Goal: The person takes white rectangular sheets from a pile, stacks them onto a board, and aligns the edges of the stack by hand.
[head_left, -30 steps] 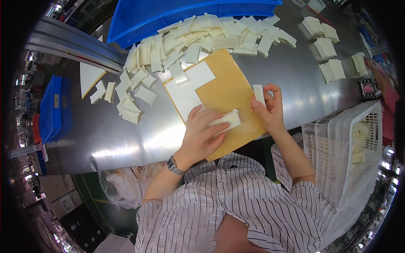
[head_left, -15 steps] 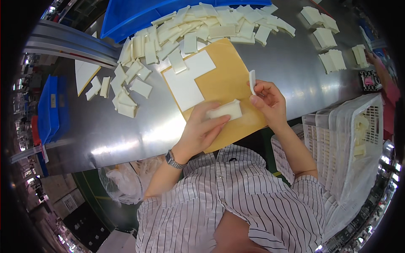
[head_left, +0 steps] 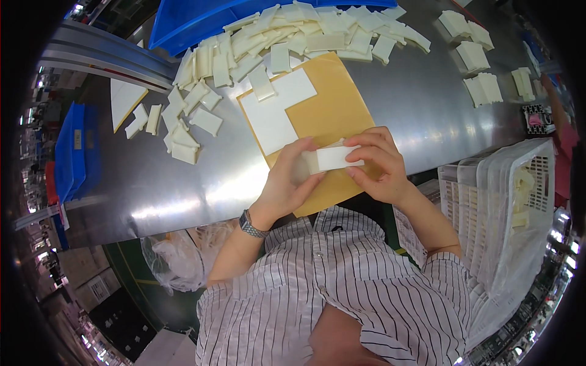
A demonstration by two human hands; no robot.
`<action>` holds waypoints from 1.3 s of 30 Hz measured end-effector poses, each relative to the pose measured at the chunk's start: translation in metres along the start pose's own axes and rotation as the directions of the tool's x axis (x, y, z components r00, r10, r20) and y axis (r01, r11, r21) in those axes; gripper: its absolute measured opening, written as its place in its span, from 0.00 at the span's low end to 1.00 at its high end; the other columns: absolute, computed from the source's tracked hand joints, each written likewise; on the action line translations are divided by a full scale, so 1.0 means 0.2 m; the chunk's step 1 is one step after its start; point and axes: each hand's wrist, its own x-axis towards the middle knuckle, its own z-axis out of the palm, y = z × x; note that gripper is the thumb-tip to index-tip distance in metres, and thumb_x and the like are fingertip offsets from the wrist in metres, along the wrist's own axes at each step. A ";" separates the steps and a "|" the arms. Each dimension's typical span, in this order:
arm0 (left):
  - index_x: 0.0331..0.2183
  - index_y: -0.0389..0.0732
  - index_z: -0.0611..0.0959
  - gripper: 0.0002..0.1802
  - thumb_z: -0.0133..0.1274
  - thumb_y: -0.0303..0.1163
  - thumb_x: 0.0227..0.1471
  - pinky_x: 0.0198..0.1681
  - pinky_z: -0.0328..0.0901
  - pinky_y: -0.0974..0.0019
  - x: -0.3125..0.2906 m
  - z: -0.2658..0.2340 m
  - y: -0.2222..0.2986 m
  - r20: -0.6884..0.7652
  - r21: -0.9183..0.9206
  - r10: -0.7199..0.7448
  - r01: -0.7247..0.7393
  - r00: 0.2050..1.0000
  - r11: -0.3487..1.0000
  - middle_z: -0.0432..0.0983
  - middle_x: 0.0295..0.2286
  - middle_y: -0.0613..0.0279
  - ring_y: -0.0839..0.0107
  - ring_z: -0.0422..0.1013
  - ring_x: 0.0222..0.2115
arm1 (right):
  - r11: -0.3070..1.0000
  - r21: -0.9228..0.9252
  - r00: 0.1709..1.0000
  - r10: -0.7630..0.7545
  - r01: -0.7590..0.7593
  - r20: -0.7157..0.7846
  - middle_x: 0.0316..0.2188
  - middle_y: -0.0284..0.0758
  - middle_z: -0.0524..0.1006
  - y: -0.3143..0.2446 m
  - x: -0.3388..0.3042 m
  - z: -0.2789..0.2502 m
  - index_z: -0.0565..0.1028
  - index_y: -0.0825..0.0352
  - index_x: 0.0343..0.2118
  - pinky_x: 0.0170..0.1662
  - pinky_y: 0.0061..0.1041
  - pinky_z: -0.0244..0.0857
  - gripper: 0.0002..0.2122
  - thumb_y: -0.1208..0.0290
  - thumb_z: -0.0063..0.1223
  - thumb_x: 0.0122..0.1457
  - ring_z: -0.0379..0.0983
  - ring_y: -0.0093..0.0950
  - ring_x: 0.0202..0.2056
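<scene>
Between my two hands, above the tan backing sheet (head_left: 336,91), is a flat cream plastic piece (head_left: 312,161) with a white rectangular pad (head_left: 332,159) lying over it. My left hand (head_left: 284,180) grips the plastic piece by its left end, thumb below and fingers above. At the other end, my right hand (head_left: 383,166) pinches the pad, fingers along its upper edge and thumb near the lower corner. The hands hide much of the plastic piece. White material (head_left: 265,128) covers the sheet's left part in an L shape. One loose cream piece (head_left: 262,83) rests on it.
Cream pieces (head_left: 305,27) lie heaped beyond the sheet, against a blue tray (head_left: 183,27). Several stacked groups (head_left: 473,57) stand at the far right. White plastic crates (head_left: 452,189) are at my right, a blue bin (head_left: 72,149) at the left. Another person's arm (head_left: 558,110) shows at the right edge.
My right hand has moved left and down, bringing the white pad from upright at the sheet's right edge to flat over the plastic piece. My left hand still holds that piece.
</scene>
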 end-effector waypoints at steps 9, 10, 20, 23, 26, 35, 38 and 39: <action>0.63 0.37 0.63 0.42 0.63 0.18 0.49 0.61 0.62 0.57 -0.01 -0.01 -0.02 0.032 -0.064 -0.034 0.036 0.999 0.997 0.71 0.53 0.52 0.62 0.69 0.55 | 0.995 -0.048 0.996 -0.085 0.087 0.034 0.47 0.34 0.80 0.00 0.01 0.05 0.80 0.63 0.35 0.47 0.31 0.66 0.14 0.81 0.65 0.42 0.69 0.36 0.44; 0.63 0.37 0.63 0.42 0.63 0.18 0.49 0.61 0.63 0.58 -0.01 -0.01 -0.02 0.032 -0.062 -0.027 0.029 0.999 0.998 0.71 0.53 0.52 0.62 0.69 0.56 | 0.995 -0.048 0.996 -0.085 0.087 0.035 0.47 0.34 0.80 0.00 0.02 0.05 0.80 0.63 0.35 0.47 0.31 0.66 0.14 0.81 0.65 0.42 0.69 0.36 0.44; 0.58 0.39 0.68 0.35 0.63 0.22 0.51 0.55 0.67 0.60 0.01 -0.01 0.01 -0.018 -0.034 -0.014 0.013 1.000 0.999 0.74 0.49 0.52 0.57 0.73 0.51 | 0.991 -0.096 0.995 -0.084 0.088 0.045 0.47 0.32 0.80 0.00 0.03 0.06 0.80 0.62 0.35 0.47 0.30 0.65 0.14 0.82 0.66 0.43 0.68 0.36 0.44; 0.54 0.39 0.72 0.30 0.63 0.21 0.50 0.54 0.68 0.60 0.03 -0.02 0.02 -0.011 -0.015 0.010 -0.010 1.000 1.000 0.74 0.48 0.52 0.56 0.73 0.50 | 0.991 -0.099 0.995 -0.091 0.095 0.046 0.47 0.31 0.81 0.00 0.03 0.07 0.80 0.62 0.35 0.47 0.30 0.65 0.14 0.82 0.66 0.43 0.68 0.35 0.44; 0.48 0.40 0.77 0.24 0.63 0.20 0.49 0.52 0.68 0.59 0.04 -0.03 0.03 0.008 0.062 0.115 -0.115 0.993 0.991 0.73 0.48 0.52 0.55 0.73 0.48 | 0.990 -0.105 0.994 -0.093 0.097 0.050 0.48 0.32 0.80 0.01 0.03 0.07 0.80 0.63 0.37 0.48 0.31 0.65 0.15 0.82 0.68 0.43 0.68 0.36 0.45; 0.43 0.41 0.80 0.19 0.64 0.20 0.48 0.52 0.69 0.59 0.03 -0.02 0.03 0.030 0.031 0.046 -0.047 0.998 0.998 0.73 0.48 0.53 0.55 0.72 0.49 | 0.987 -0.015 0.984 0.158 -0.157 0.084 0.51 0.34 0.75 0.04 -0.02 0.00 0.74 0.63 0.54 0.58 0.33 0.63 0.32 0.75 0.74 0.43 0.66 0.36 0.54; 0.43 0.41 0.80 0.18 0.64 0.21 0.48 0.52 0.69 0.59 0.03 -0.02 0.03 0.033 0.024 0.067 -0.068 0.997 0.997 0.72 0.48 0.54 0.55 0.72 0.49 | 0.977 0.027 0.971 0.206 -0.210 0.118 0.51 0.35 0.73 0.04 -0.01 -0.02 0.73 0.63 0.55 0.59 0.33 0.62 0.34 0.72 0.75 0.42 0.66 0.35 0.55; 0.43 0.41 0.80 0.18 0.64 0.21 0.49 0.52 0.69 0.59 0.03 -0.02 0.03 0.034 0.020 0.047 -0.048 0.998 0.999 0.72 0.48 0.54 0.55 0.72 0.49 | 0.972 0.063 0.967 0.216 -0.226 0.135 0.51 0.36 0.73 0.04 0.00 -0.02 0.73 0.63 0.55 0.60 0.33 0.61 0.34 0.71 0.76 0.42 0.66 0.36 0.55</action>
